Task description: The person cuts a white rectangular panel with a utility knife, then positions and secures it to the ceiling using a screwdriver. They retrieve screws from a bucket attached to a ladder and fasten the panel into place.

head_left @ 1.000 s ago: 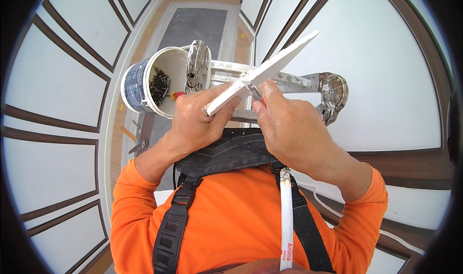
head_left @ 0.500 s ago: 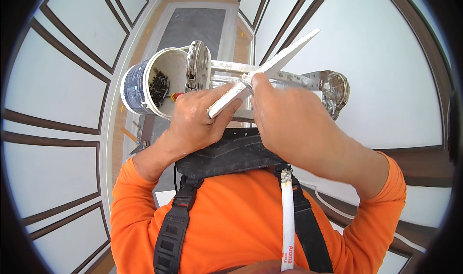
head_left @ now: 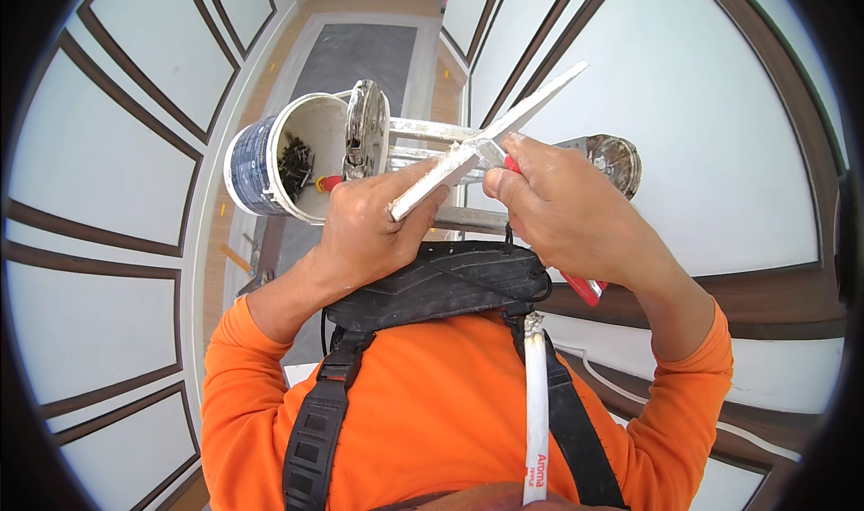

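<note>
In front of my chest, a narrow white board strip (head_left: 432, 183) slants from lower left to upper right, with a bend or notch near its middle. Its lower end is gripped by my left hand (head_left: 364, 219), thumb and fingers on opposite faces. My right hand (head_left: 567, 201) is closed around a red-handled utility knife (head_left: 589, 290). The knife's metal front lies at the strip's middle; how deep the blade sits cannot be made out. Most of the handle is hidden by my fingers.
Beyond my hands stands a splattered metal ladder (head_left: 432, 129) with round hinges. A white bucket (head_left: 328, 120) beside it holds many dark screws and a red-and-yellow handled tool (head_left: 329, 183). Panelled walls (head_left: 99, 183) flank both sides. A cigarette (head_left: 536, 403) hangs close above my chest.
My right hand has turned and shifted slightly right, bringing the red knife handle into view. The strip and my left hand stay nearly in place.
</note>
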The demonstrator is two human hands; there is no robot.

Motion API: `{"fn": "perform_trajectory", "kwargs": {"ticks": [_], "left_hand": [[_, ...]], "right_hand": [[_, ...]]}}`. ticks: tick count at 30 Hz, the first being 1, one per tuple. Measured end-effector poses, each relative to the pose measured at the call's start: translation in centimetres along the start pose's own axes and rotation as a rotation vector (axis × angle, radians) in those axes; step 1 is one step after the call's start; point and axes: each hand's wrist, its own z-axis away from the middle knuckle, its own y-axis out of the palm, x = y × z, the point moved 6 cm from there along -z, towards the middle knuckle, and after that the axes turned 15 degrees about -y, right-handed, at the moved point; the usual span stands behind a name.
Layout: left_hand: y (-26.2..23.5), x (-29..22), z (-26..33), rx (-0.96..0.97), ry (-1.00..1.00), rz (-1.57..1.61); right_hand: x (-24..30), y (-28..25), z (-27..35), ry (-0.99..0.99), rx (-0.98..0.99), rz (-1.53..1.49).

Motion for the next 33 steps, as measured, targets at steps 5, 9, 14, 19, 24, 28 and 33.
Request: {"fn": "perform_trajectory", "kwargs": {"ticks": [5, 9, 14, 19, 24, 28, 33], "left_hand": [[0.1, -0.1, 0.1, 0.0, 0.03, 0.004], [-0.1, -0.3, -0.4, 0.003, 0.102, -0.045], [0.0, 0.1, -0.1, 0.007, 0.044, -0.013], [-0.1, 0.3, -0.1, -0.022, -0.008, 0.029], [-0.2, 0.7, -0.1, -0.024, -0.03, 0.035], [-0.2, 0.6, -0.2, -0.013, -0.022, 0.003], [0.0, 0.3, -0.1, -0.031, 0.07, -0.013]], "right_hand": [[-0.3, 0.5, -0.2, -0.058, 0.016, 0.018], [-0.1, 0.9, -0.3, 0.166, -0.013, -0.323], [-0.7, 1.9, -0.4, 0.239, 0.015, -0.617], [-0.4, 1.9, 0.9, 0.256, -0.033, -0.517], [-0.8, 2.2, 1.2, 0.244, -0.087, -0.596], [-0.8, 1.9, 0.8, 0.22, -0.098, -0.63], [-1.3, 2.8, 0.2, 0.191, -0.08, -0.716]]}}
